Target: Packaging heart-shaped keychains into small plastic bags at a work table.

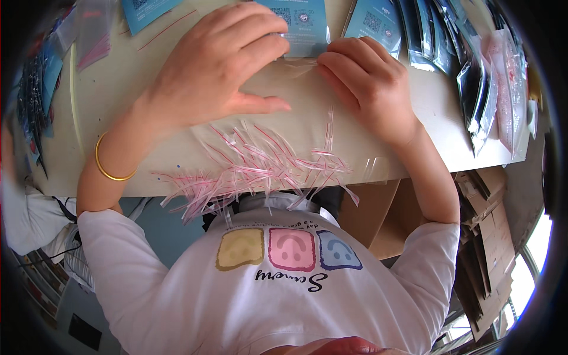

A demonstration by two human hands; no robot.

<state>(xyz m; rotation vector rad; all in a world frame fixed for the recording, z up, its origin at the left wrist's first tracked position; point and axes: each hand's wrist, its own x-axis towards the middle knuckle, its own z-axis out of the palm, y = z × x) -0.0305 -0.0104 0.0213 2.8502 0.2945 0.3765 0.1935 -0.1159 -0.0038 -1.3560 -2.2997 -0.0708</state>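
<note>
Head view looks down on two bare hands working at the far side of a pale table [148,83]. Under the fingers of both hands lies a clear plastic sleeve holding a blue card [302,29]; its open, transparent end [299,62] reaches toward the person between the two hands.

The left hand [219,65] lies flat with its fingers spread and loose, the fingertips resting on the sleeve's left part and the thumb stretched out along the table just below the clear end. It presses rather than grips.

The right hand [370,83] is curled, its fingertips bunched at the right edge of the clear end, where they seem to pinch the thin film; the exact hold is hidden by the knuckles. A gold bangle [109,163] sits on the left wrist.

Nearer the person than both thumbs, a loose heap of clear peel-off strips with red lines [260,165] lies at the table's near edge, some hanging over it. Beyond the right hand's fingers lie more blue cards in sleeves [373,23], and further right a row of overlapping filled bags [479,77]. Flattened cardboard [485,236] lies below the table's right side.
</note>
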